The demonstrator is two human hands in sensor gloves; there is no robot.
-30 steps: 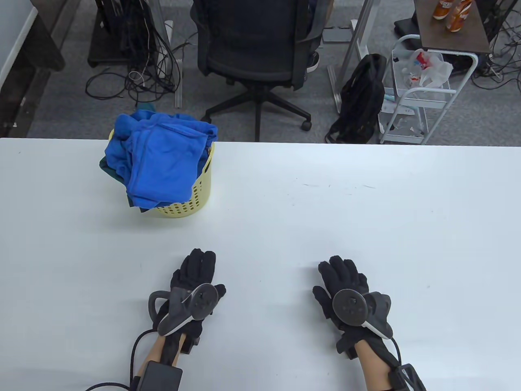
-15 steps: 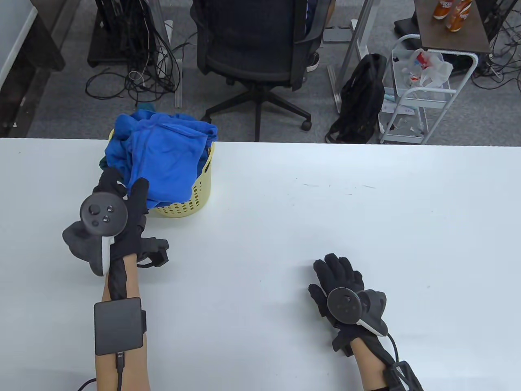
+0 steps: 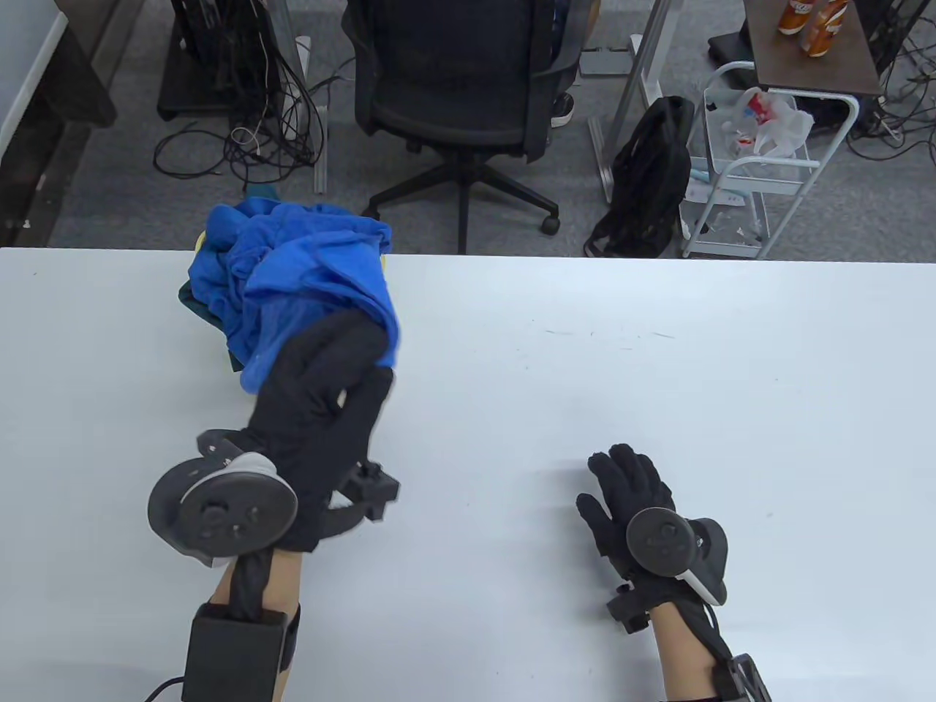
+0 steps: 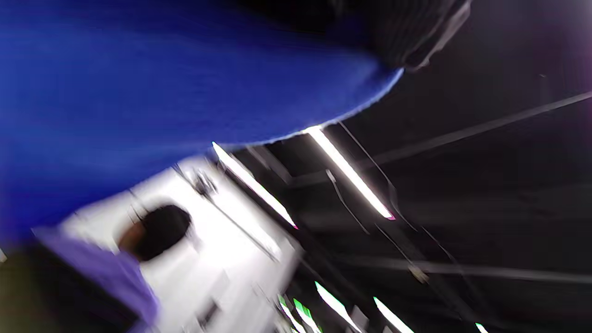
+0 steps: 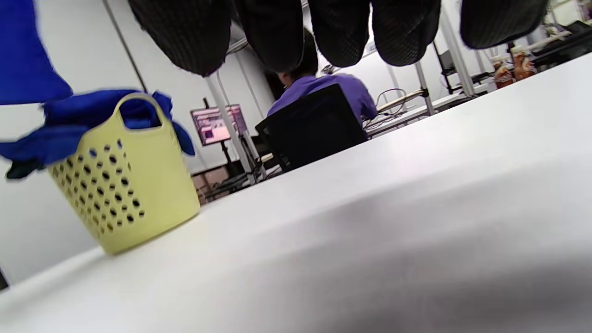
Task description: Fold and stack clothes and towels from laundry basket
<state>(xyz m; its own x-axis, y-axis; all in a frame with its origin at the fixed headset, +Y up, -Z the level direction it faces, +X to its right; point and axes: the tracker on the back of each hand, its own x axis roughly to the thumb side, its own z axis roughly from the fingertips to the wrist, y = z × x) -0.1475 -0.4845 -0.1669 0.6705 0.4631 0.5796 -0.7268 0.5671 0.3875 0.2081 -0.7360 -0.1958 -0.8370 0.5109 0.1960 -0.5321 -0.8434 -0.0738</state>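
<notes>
A yellow perforated laundry basket (image 5: 125,185) stands at the table's far left, heaped with blue cloth. In the table view the cloth hides nearly all of it. My left hand (image 3: 333,373) grips a blue cloth (image 3: 314,285) at its near edge and holds it lifted above the basket. The same cloth (image 4: 138,92) fills the top left of the blurred left wrist view. My right hand (image 3: 629,482) rests flat on the white table (image 3: 658,351) at the near right, fingers spread and empty. Its fingertips (image 5: 342,32) hang in above the bare tabletop in the right wrist view.
A darker green cloth (image 3: 194,303) pokes out at the basket's left side. Beyond the far table edge stand a black office chair (image 3: 457,80), a black backpack (image 3: 647,183) and a white wire cart (image 3: 753,168).
My left hand has gone from the table front to the basket, taken hold of the blue cloth and pulled it up and to the right. My right hand has shifted slightly right.
</notes>
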